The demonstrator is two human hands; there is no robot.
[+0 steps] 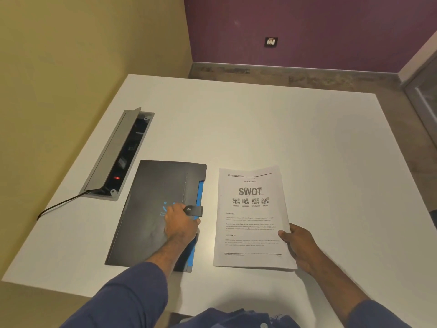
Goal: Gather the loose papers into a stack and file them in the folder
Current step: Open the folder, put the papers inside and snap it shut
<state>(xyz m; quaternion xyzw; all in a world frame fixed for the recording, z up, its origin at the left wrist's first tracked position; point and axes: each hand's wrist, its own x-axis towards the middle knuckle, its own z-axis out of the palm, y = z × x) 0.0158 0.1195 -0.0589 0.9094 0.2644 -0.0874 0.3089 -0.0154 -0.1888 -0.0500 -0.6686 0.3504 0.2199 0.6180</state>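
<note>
A black folder (151, 197) with a blue inner edge lies closed on the white table (307, 138), left of centre. My left hand (181, 223) rests on its cover, fingers at the snap strap (194, 211) on the right edge. To the right lies a stack of white papers (251, 218), with a printed "SWOT" page on top. My right hand (299, 245) grips the stack's lower right edge, thumb on top.
An open cable box (120, 152) with a raised grey lid is set into the table at the left, and a black cable (59, 204) runs from it off the left edge. A yellow wall stands left, a purple wall behind.
</note>
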